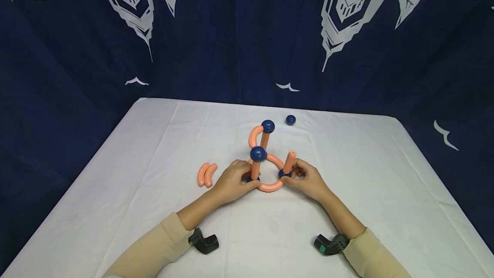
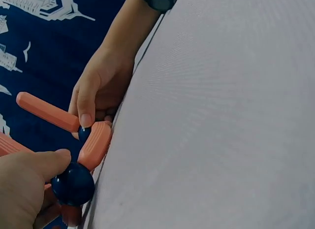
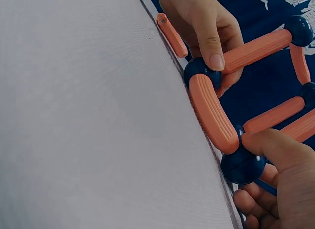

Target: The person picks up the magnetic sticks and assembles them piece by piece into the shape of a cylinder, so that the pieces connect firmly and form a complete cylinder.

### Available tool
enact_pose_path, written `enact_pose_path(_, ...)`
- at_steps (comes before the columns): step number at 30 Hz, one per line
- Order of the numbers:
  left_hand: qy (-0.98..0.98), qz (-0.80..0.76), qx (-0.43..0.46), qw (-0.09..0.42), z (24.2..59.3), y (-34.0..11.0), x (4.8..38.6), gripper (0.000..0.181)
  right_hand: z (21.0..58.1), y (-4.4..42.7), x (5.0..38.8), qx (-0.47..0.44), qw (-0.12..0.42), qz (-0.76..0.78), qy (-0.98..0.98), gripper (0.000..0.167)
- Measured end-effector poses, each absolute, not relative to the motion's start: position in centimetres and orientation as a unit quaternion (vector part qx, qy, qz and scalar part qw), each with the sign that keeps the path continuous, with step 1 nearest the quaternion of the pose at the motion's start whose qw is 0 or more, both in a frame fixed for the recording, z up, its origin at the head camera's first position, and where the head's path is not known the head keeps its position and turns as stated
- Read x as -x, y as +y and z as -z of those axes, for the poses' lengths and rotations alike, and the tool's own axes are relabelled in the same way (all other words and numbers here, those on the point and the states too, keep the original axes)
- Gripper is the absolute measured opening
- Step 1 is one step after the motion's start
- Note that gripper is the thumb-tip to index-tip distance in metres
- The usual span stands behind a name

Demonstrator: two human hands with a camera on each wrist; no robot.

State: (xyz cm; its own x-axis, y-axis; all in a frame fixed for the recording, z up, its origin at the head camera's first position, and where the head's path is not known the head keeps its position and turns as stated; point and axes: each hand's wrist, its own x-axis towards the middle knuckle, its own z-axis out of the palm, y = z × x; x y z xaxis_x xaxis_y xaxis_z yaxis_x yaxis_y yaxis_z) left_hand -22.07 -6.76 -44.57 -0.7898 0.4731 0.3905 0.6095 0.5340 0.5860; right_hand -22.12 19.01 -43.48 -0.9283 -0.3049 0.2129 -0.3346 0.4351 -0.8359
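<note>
A structure of orange rods and blue balls stands mid-table. Its base is a ring of curved rods (image 1: 271, 187) joined by blue balls. My left hand (image 1: 234, 182) pinches the base's left ball (image 2: 73, 183), from which a straight rod (image 1: 255, 170) rises to an upper ball (image 1: 258, 154). My right hand (image 1: 308, 180) pinches the right base ball (image 3: 242, 165); a straight rod (image 1: 289, 162) stands on it with its top end bare. Behind, a curved rod (image 1: 253, 136) and another upright rod (image 1: 265, 140) meet a high ball (image 1: 268, 126). The rear base joint is hidden.
Two loose curved rods (image 1: 206, 174) lie side by side left of my left hand. A single blue ball (image 1: 290, 119) sits near the far edge of the white-covered table (image 1: 347, 149). A dark patterned curtain (image 1: 239, 46) hangs behind it.
</note>
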Motion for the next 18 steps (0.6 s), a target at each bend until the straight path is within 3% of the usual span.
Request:
enact_pose_path(6,-0.856,0.397,0.302,0.137,45.2,-7.2,22.6,0.018,45.2,19.6,23.0,-0.196,0.018,-0.5,-0.843,0.025)
enact_pose_path(18,-0.821,0.482,0.266,0.151,46.1,-7.4,22.9,0.018,42.0,18.5,21.1,-0.214,0.009,-0.496,-0.842,0.027)
